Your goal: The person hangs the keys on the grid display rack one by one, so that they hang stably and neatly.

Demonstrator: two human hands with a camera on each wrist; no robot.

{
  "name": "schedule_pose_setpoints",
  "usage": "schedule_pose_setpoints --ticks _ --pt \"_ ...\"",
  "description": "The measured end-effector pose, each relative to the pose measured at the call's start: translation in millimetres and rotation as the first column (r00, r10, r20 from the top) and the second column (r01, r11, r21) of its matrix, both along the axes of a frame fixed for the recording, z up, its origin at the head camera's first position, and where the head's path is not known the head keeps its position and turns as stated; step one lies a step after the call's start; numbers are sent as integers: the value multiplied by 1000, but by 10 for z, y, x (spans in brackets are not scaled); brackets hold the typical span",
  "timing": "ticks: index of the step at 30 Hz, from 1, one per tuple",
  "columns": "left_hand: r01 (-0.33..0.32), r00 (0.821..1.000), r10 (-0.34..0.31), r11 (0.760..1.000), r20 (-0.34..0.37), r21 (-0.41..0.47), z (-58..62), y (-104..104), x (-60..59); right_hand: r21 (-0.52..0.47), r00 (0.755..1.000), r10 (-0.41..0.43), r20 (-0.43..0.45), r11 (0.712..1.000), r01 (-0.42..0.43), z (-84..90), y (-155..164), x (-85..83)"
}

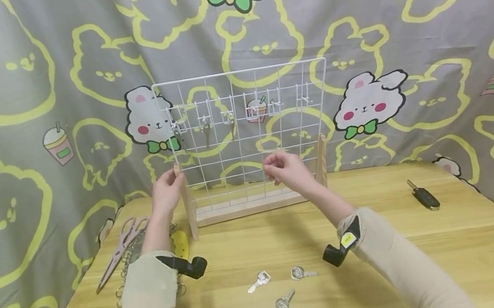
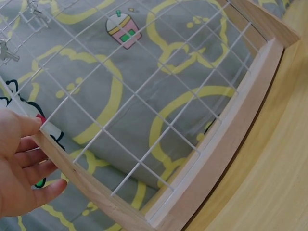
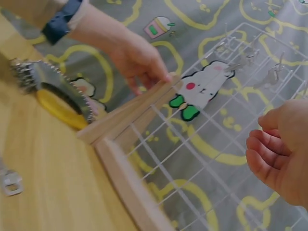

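Note:
A white wire grid rack (image 1: pixel 254 173) in a wooden stand stands upright on the table. My left hand (image 1: pixel 168 191) holds the top of its left wooden post (image 2: pixel 72 175) between thumb and fingers. My right hand (image 1: pixel 288 169) hovers before the grid, right of its middle; its fingers (image 3: pixel 262 163) are loosely curled with nothing visible between them. Along the upper grid sit several white hooks (image 1: pixel 304 100). Keys hang from the left hooks, among them a middle key (image 1: pixel 207 134) and a brass-toned key (image 1: pixel 232 127).
Three loose keys lie on the near table: one left (image 1: pixel 259 281), one right (image 1: pixel 302 272), one in front (image 1: pixel 285 304). A black car key (image 1: pixel 425 197) is at the right. Scissors (image 1: pixel 119 247), a chain with rings and a yellow item (image 1: pixel 181 245) lie left, partly behind my left arm.

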State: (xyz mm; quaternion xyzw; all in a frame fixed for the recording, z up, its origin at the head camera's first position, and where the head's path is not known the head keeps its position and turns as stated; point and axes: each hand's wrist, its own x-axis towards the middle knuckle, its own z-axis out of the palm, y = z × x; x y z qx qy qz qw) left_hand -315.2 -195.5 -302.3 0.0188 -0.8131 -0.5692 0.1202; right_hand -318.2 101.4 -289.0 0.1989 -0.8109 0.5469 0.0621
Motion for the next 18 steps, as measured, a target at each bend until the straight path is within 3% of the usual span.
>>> schedule_pose_setpoints --ticks 9,18 --pt "2 1000 -2 1000 -7 -2 28 -2 6 43 989 126 77 991 -130 -384 49 286" --pt "-5 1000 5 1000 5 14 21 3 0 97 948 275 158 952 -292 -753 30 600"
